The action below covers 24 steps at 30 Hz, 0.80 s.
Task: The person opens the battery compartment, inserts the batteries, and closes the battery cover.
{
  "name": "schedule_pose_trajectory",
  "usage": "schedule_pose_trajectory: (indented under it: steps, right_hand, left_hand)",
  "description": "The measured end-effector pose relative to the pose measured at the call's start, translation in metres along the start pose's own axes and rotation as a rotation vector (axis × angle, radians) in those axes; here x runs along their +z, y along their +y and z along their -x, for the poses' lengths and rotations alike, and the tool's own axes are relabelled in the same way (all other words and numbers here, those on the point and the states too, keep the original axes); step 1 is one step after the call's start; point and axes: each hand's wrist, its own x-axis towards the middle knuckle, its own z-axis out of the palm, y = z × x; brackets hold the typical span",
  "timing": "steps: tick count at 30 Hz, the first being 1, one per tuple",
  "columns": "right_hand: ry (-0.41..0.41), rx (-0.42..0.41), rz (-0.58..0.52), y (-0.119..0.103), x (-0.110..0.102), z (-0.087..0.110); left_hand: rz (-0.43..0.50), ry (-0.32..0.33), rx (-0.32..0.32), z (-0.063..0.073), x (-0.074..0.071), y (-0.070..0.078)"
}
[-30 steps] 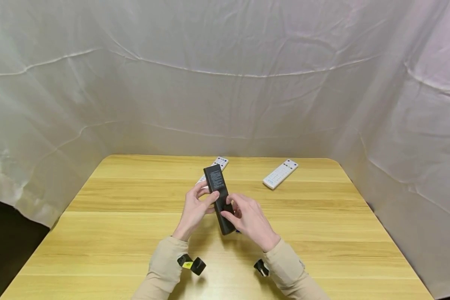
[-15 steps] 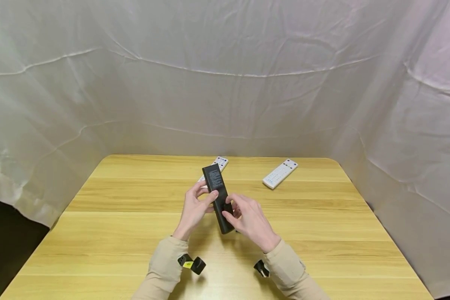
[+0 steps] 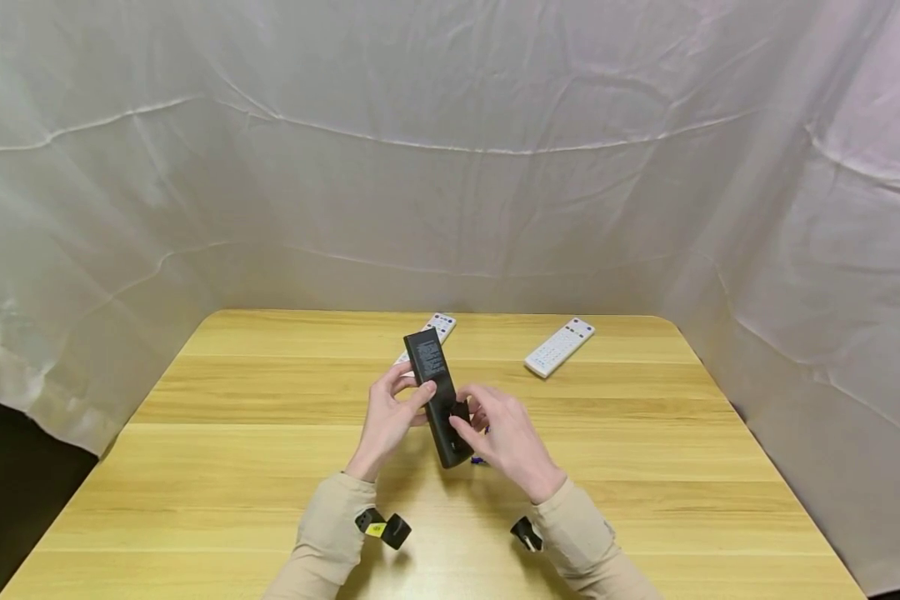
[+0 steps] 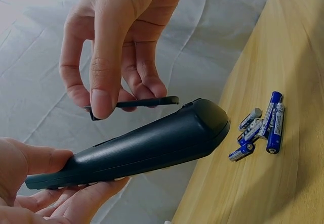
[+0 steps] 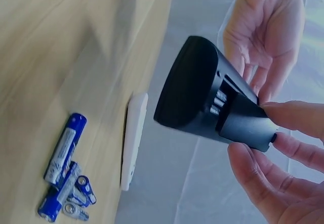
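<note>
A black remote control [image 3: 429, 358] is held back side up above the table by my left hand [image 3: 392, 412], thumb on its back and fingers beneath. My right hand [image 3: 506, 433] pinches the black battery cover [image 5: 249, 122] between thumb and fingers. In the left wrist view the cover [image 4: 147, 102] is lifted off the remote, a gap showing between them. Part of the battery compartment [image 5: 220, 101] shows in the right wrist view. Several blue-and-white batteries [image 4: 260, 125] lie in a loose pile on the table under the remote, mostly hidden by my right hand in the head view.
Two white remotes lie on the wooden table [image 3: 217, 467]: one at the back right [image 3: 560, 347], the other behind the black remote [image 3: 442, 323], partly covered by it. Grey-white cloth [image 3: 450, 208] hangs around the table's back and sides.
My right hand has drawn the battery cover up and away from the remote's back, moving slightly right. More of the blue batteries shows below. My left hand has barely moved.
</note>
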Motion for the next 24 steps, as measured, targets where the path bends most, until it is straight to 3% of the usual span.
schedule_pose_trajectory:
  steps: [10, 24]
  right_hand:
    - [0.037, 0.026, 0.034, 0.013, -0.012, -0.003]
    - [0.066, 0.146, 0.126, 0.039, -0.032, -0.004]
  left_hand:
    - [0.014, -0.003, -0.008, -0.001, -0.001, -0.002]
    - [0.028, 0.000, -0.015, -0.002, -0.001, -0.002]
